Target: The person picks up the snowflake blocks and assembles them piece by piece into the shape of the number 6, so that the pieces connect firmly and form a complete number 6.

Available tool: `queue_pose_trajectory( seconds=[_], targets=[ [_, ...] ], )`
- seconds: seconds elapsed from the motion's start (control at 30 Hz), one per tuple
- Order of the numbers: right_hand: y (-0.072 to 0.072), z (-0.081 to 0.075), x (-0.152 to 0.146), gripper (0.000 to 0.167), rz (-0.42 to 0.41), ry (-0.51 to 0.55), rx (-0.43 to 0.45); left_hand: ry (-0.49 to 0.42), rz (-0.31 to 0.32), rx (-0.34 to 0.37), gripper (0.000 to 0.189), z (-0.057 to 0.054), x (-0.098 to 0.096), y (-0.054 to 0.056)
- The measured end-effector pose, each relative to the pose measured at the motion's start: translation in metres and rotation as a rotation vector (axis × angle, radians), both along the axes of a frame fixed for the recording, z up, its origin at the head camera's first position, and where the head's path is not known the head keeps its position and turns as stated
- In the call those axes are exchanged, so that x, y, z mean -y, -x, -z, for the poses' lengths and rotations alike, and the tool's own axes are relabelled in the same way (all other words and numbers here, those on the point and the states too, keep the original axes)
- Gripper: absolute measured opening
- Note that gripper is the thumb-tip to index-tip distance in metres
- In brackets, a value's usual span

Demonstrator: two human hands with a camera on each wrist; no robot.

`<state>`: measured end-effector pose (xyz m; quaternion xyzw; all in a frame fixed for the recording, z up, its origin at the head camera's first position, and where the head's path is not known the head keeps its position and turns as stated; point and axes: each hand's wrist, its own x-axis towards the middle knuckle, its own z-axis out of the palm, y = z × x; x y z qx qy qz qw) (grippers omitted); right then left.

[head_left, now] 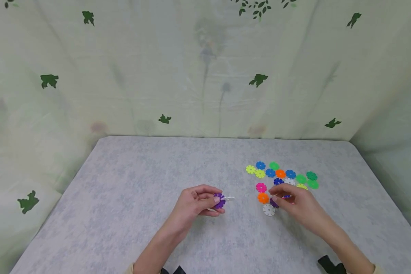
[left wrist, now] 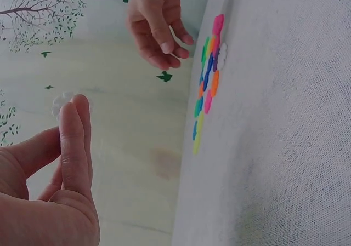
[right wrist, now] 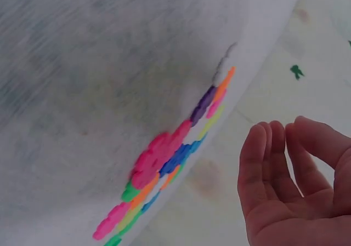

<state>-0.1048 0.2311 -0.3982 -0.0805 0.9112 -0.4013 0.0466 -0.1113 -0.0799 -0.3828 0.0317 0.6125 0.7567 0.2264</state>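
Observation:
My left hand (head_left: 196, 203) pinches a purple notched disc (head_left: 220, 201) between thumb and fingers, left of the other discs. A white disc (head_left: 230, 198), seen nearly edge-on, stands out from the purple one toward the right. In the left wrist view, the white disc (left wrist: 61, 103) shows behind the fingertips. My right hand (head_left: 301, 207) hovers over the near part of the spread of colored discs, with fingers loosely bent and nothing between them. Close by its fingertips in the head view are an orange disc (head_left: 263, 198) and a white disc (head_left: 269, 210); the hand covers several others.
Several blue, green, yellow and orange notched discs (head_left: 280, 174) lie flat and close together on the grey cloth-covered table (head_left: 130, 198), right of center. Pink discs (right wrist: 156, 158) overlap in the right wrist view. A leaf-patterned curtain (head_left: 150, 76) hangs behind the table and along its sides.

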Motion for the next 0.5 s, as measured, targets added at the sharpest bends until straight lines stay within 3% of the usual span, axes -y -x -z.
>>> queue_pose_trajectory(
  seconds=[0.17,0.5],
  targets=[
    [0.011,0.006,-0.012,0.022,-0.095,-0.076,0.015,-0.002,-0.003,0.000,0.026,0.000,0.001,0.001],
    [0.030,0.023,-0.027,0.031,-0.247,-0.131,0.059,-0.013,0.001,0.007,0.027,0.002,0.002,0.002]
  ],
)
